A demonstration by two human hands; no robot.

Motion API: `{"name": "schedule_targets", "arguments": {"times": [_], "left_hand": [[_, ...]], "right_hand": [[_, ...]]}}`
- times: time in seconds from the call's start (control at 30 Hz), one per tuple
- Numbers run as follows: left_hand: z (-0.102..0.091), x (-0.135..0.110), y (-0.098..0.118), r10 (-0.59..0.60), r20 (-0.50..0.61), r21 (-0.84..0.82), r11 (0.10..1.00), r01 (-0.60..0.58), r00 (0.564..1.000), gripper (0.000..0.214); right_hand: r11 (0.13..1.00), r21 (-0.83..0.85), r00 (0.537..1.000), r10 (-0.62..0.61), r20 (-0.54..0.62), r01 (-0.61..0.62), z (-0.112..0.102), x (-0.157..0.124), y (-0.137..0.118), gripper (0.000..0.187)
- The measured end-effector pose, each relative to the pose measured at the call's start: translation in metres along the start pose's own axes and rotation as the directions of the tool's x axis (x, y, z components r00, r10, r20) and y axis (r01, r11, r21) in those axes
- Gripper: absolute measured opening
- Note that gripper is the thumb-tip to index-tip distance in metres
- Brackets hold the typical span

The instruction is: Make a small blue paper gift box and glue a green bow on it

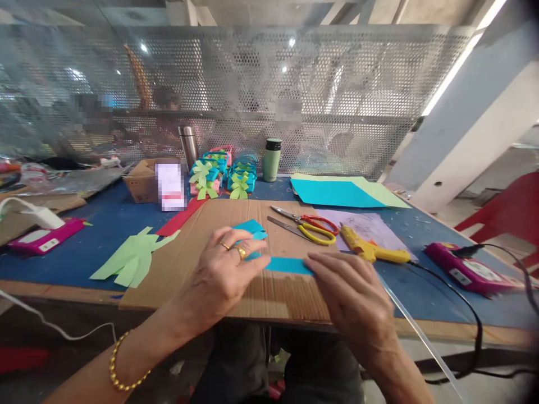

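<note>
A narrow blue paper strip point(290, 265) lies stretched over the corrugated cardboard sheet point(185, 275), between my two hands. My left hand point(229, 266), with gold rings, has its thumb and fingers closed on the strip's left end. At the other end my right hand point(356, 289) holds the strip under its fingertips, its fingers together and its thumb hidden. Just beyond my left fingers is another blue paper piece point(250, 227), partly covered. Scissors point(305, 224) with red and yellow handles lie half spread on the cardboard behind the strip.
A yellow glue gun point(374, 247) rests on purple paper point(362, 221); its cord runs to a magenta power strip point(463, 266). Light green cutouts point(132, 258) lie left. Behind are small blue baskets point(242, 174), a green tumbler point(272, 160), a steel flask point(188, 143) and blue sheets point(341, 192).
</note>
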State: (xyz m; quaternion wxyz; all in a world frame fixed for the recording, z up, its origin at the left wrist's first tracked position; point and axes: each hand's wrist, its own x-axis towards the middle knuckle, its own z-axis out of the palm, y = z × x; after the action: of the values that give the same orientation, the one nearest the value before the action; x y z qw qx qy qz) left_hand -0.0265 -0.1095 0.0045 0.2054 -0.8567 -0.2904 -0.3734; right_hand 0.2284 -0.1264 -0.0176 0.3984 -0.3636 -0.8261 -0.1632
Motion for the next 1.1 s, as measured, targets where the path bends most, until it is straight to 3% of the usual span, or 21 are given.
{"name": "schedule_targets", "arguments": {"times": [0.1,0.17,0.23,0.37,0.57,0.7,0.9,1.1], "left_hand": [[0.016,-0.036,-0.007,-0.100,0.104,-0.002,0.995,0.101,0.990,0.028],[0.016,-0.054,-0.009,-0.141,0.205,-0.051,0.987,0.155,0.968,0.030],[0.009,-0.063,-0.009,-0.171,0.227,-0.066,0.979,0.190,0.959,0.029],[-0.004,-0.063,-0.008,-0.218,0.208,-0.108,0.964,0.244,0.954,0.019],[-0.002,-0.068,-0.011,-0.250,0.183,-0.128,0.953,0.275,0.951,0.017],[0.000,-0.068,-0.015,-0.309,0.230,-0.172,0.920,0.351,0.923,0.018],[0.000,-0.059,-0.017,-0.394,0.399,-0.163,0.858,0.487,0.828,0.022],[0.006,-0.057,-0.018,-0.429,0.411,-0.126,0.847,0.517,0.804,0.023]], "right_hand": [[0.999,0.036,0.979,0.010,0.203,-0.018,0.011,-0.014,0.001,0.027],[0.994,0.070,0.963,0.068,0.262,-0.090,0.014,-0.020,0.000,0.026],[0.984,0.113,0.954,0.099,0.283,-0.135,0.012,-0.023,0.000,0.025],[0.972,0.193,0.961,0.081,0.264,-0.135,0.006,-0.022,0.004,0.023],[0.968,0.211,0.964,0.078,0.255,-0.134,0.006,-0.022,0.008,0.022],[0.954,0.206,0.923,0.133,0.362,-0.218,0.007,-0.018,0.008,0.022],[0.945,0.126,0.871,0.220,0.439,-0.302,0.008,-0.010,0.007,0.025],[0.920,0.123,0.823,0.265,0.503,-0.372,0.007,-0.009,0.008,0.021]]}}
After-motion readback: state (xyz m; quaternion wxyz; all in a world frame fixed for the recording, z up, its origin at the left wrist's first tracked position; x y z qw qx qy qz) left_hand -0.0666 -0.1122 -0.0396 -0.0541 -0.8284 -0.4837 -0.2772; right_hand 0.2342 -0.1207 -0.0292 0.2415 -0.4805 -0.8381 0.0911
